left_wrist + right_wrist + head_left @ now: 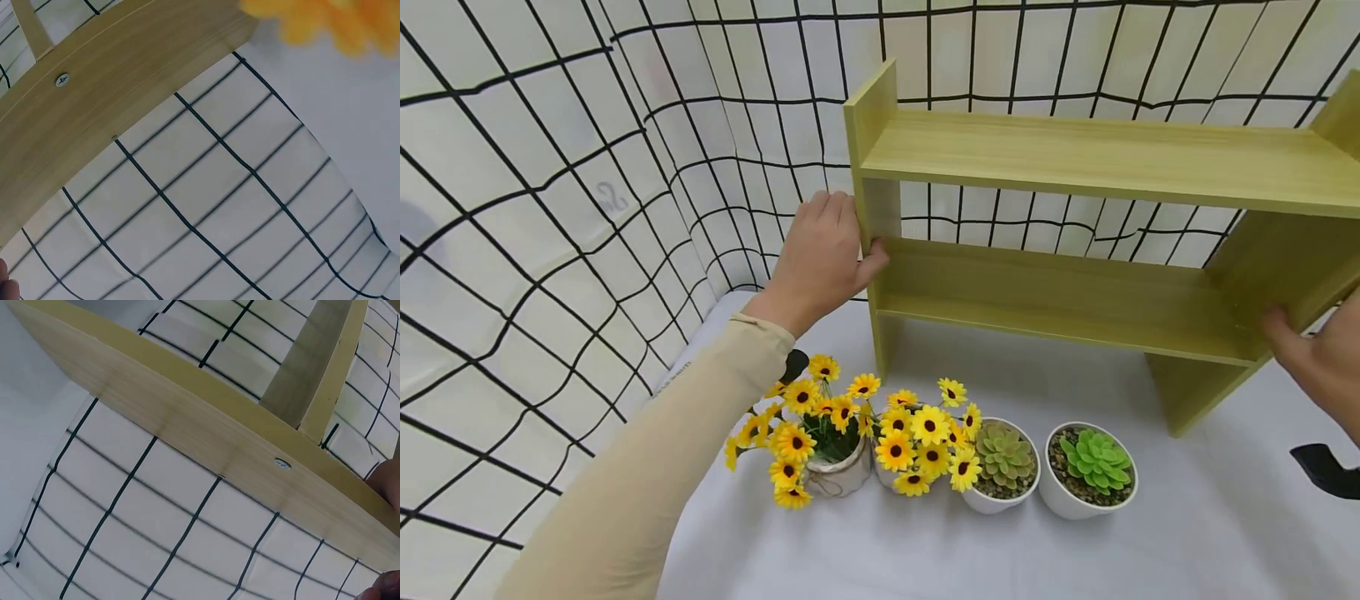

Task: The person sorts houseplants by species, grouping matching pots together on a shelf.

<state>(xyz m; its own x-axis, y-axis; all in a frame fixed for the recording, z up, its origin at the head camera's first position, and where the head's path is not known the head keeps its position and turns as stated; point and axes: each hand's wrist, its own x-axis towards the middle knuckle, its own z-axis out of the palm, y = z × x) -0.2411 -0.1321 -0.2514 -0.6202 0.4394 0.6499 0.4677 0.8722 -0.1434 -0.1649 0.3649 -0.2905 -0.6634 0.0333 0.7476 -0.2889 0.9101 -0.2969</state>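
A light wooden two-tier shelf (1090, 158) stands upright behind a row of potted plants in the head view. My left hand (823, 254) grips its left side panel, with the thumb around the front edge. The right hand (1326, 354), partly cut off by the frame edge, holds the right side panel with the thumb on its inner face. Both wrist views show a side panel close up with a screw head (62, 80); fingers (387, 487) lie around it in the right wrist view. Whether the feet bear fully on the table cannot be told.
Two pots of yellow artificial sunflowers (793, 442) (928, 425) sit before the shelf's left part. To their right are two succulents in white pots (1000, 454) (1086, 471). A white cloth (970, 554) covers the table. Black wire grid panels (550, 192) stand at the left and back.
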